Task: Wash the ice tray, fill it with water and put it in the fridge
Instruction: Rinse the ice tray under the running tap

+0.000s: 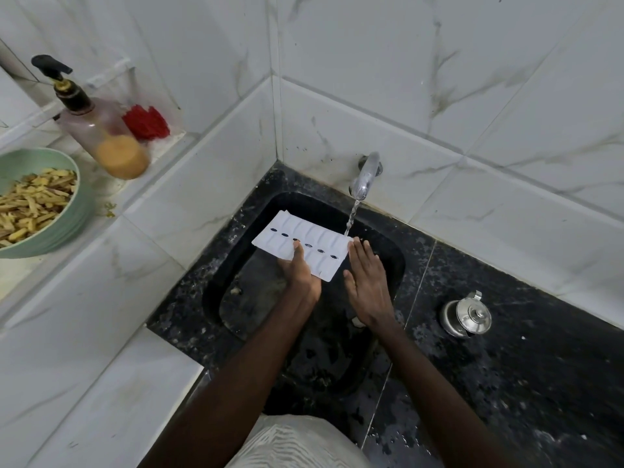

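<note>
White rectangular plastic ice tray held over black stone sink, far end under tap stream for rinsing. Left hand fingers clamped on tray's near edge; right hand fingers together, flat, steadying right end.

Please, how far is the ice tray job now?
Done: the tap is running. In hand: the left hand holds the ice tray over the sink, the stream hitting its right end beside the open right hand. Left: finish rinsing, fill it, put it in the fridge.
</note>
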A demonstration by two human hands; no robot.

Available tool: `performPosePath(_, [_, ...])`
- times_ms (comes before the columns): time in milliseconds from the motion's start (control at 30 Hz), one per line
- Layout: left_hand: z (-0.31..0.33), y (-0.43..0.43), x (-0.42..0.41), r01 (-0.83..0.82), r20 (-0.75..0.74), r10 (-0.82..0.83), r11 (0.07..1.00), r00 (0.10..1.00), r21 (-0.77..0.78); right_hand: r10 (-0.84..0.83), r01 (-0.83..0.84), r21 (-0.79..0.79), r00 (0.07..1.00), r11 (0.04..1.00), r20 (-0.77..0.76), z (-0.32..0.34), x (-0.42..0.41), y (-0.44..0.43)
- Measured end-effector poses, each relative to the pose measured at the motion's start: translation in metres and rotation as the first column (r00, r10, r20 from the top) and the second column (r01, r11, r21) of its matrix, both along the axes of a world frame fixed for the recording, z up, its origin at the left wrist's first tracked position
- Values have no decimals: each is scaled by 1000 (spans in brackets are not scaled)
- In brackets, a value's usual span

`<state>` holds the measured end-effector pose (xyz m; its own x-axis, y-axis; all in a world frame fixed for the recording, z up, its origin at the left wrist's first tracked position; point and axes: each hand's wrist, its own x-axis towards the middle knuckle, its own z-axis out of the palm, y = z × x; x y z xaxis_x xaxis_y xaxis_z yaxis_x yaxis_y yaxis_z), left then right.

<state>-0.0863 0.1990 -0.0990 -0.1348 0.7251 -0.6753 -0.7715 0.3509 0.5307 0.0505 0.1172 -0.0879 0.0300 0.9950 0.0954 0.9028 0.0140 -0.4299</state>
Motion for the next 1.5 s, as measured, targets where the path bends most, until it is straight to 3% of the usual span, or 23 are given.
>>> performPosePath(167, [-4, 2, 0, 4, -73, -6, 999, 997, -32, 94, -91, -56, 994, 994, 59, -2, 7, -3])
performPosePath(333, [-10, 0, 6, 64, -117, -64, 998, 991, -9, 35, -33, -104, 999, 994, 21, 1, 13, 6])
performPosePath(500, [-16, -8, 4, 74, -152, -74, 997, 986, -3, 214, -195, -190, 973, 962, 82, 1, 16, 3])
performPosePath(667, [-17, -25, 15, 193, -180, -193, 981, 965, -16, 154, -116, -264, 979, 957, 131, -2, 21, 17])
performPosePath(833, [-18, -21, -2, 200, -160, -197, 980, 967, 5, 424, -359, -291, 883, 887, 201, 6, 28, 7])
performPosePath(1000, [-8, -33, 15, 321, -146, -316, 947, 937, 10, 249, -188, -330, 957, 925, 153, 10, 33, 30])
performPosePath(1233, [-1, -22, -4, 340, -185, -324, 939, 928, 61, 477, -406, -348, 866, 845, 151, 15, 28, 23])
performPosePath(1400, [5, -34, 9, 450, -214, -436, 893, 874, 20, 307, -229, -384, 939, 895, 156, 15, 31, 58])
performPosePath(1500, [7, -41, 12, 501, -201, -489, 866, 849, 9, 286, -214, -396, 949, 893, 130, 14, 24, 67])
